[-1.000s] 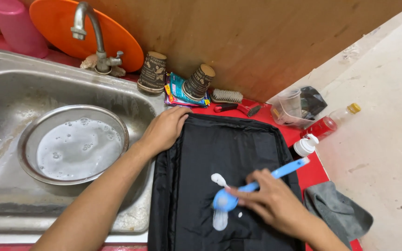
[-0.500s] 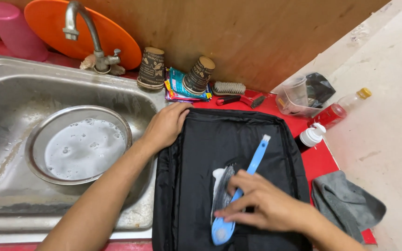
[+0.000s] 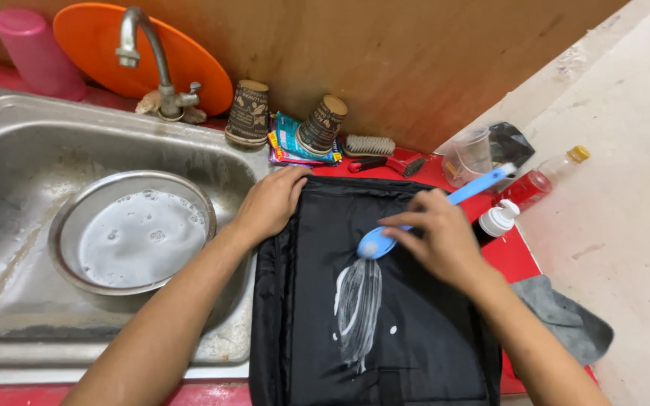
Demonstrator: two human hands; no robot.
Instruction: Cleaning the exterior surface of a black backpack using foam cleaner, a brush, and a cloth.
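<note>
A black fabric bag [image 3: 408, 331] lies flat on the red counter beside the sink. My left hand [image 3: 268, 203] presses down on its upper left corner. My right hand [image 3: 438, 237] grips a blue long-handled brush [image 3: 483, 184], whose head rests on the bag's upper middle. A streak of white soapy foam [image 3: 359, 304] runs down the fabric below the brush head.
A steel sink [image 3: 16, 165] holds a metal bowl of soapy water [image 3: 133, 233] under a tap [image 3: 148, 56]. Two paper cups [image 3: 248, 113], sachets, a scrub brush [image 3: 370, 144], a plastic cup, bottles [image 3: 539, 180] and a grey cloth [image 3: 566, 319] line the counter. Orange plate and pink tumbler at the back.
My right hand has pushed the brush up the bag from its lower middle to its upper middle, leaving a longer foam streak. My left hand has stayed on the corner.
</note>
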